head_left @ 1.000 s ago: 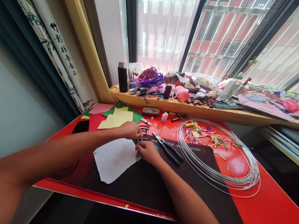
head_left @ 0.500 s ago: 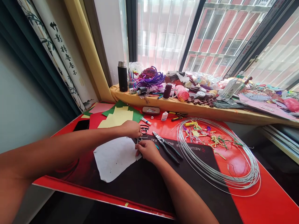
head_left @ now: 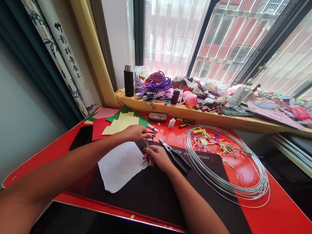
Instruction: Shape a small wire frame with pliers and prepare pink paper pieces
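Observation:
Over the far edge of the white paper (head_left: 120, 167), my right hand (head_left: 157, 156) is closed on a small twisted wire piece (head_left: 147, 143), with thin dark ends sticking out to the left. My left hand (head_left: 136, 132) is just above it, fingertips pinched at the wire's upper end. The fine details between the fingers are too small to make out. Black-handled pliers (head_left: 174, 155) lie to the right of my right hand. Behind my left fingertips lie scissors (head_left: 152, 134), partly covered.
A large coil of silver wire (head_left: 253, 191) lies on the right, ringing paper scraps (head_left: 226, 148). Coloured paper sheets (head_left: 122, 125) and a black phone (head_left: 81, 137) are at the left. A glue bottle (head_left: 172, 123) stands near the crowded sill (head_left: 146, 105).
My left hand has shifted slightly up and away from my right hand, so more of the wire shows between them. The right hand's fingers have turned a little. The view has moved slightly.

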A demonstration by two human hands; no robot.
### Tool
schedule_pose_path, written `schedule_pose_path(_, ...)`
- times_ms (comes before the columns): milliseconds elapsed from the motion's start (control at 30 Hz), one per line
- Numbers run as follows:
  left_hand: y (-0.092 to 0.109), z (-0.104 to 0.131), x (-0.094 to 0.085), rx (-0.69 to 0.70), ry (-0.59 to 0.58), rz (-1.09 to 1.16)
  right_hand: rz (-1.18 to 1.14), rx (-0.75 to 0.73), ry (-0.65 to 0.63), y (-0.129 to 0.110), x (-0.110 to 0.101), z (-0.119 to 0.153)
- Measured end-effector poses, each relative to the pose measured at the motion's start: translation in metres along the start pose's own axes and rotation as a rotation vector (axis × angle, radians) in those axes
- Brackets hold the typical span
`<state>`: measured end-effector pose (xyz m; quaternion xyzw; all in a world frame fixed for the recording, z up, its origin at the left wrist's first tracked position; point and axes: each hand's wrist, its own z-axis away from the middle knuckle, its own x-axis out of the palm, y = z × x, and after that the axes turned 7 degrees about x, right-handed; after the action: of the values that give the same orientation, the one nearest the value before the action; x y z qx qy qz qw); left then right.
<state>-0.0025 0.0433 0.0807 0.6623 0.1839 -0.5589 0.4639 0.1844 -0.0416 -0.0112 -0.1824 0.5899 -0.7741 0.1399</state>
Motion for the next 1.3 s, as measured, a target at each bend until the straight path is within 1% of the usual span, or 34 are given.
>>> schedule_pose_path(100, -0.010, 0.008, -0.003, -0.024, 0.213, 0.182, -0.025, 0.000, 0.018, 0.001, 0.000, 0.000)
schedule_pose_path(133, -0.013, 0.012, -0.004, -0.036, 0.240, 0.261, -0.026, -0.001, 0.018, 0.001, 0.000, 0.000)
schedule_pose_path(167, -0.016, 0.016, -0.003, -0.048, 0.235, 0.352, -0.026, 0.000, 0.018, 0.002, 0.000, 0.000)
schedule_pose_path(233, -0.018, 0.026, 0.002, -0.051, 0.185, 0.497, -0.029, 0.001, 0.021, 0.003, 0.000, 0.000)
schedule_pose_path(333, -0.019, 0.036, 0.014, 0.002, 0.097, 0.608, -0.041, -0.004, 0.037, 0.004, 0.000, 0.000)
schedule_pose_path(400, -0.018, 0.039, 0.023, 0.017, 0.069, 0.675, -0.043, -0.008, 0.046, 0.004, 0.001, 0.000)
schedule_pose_path(567, -0.021, 0.038, 0.045, -0.037, 0.129, 0.824, -0.025, 0.002, 0.065, 0.004, 0.002, 0.000)
schedule_pose_path(667, -0.023, 0.038, 0.055, -0.057, 0.150, 0.882, -0.016, 0.013, 0.065, 0.005, 0.001, -0.001)
schedule_pose_path(767, -0.022, 0.042, 0.059, -0.053, 0.157, 0.914, -0.003, 0.014, 0.065, 0.006, 0.000, -0.002)
schedule_pose_path(1033, -0.018, 0.046, 0.060, -0.053, 0.145, 0.927, 0.014, 0.030, 0.053, 0.007, -0.001, -0.002)
schedule_pose_path(1300, -0.024, 0.044, 0.067, -0.040, 0.150, 0.949, 0.029, 0.021, 0.049, 0.005, -0.001, -0.001)
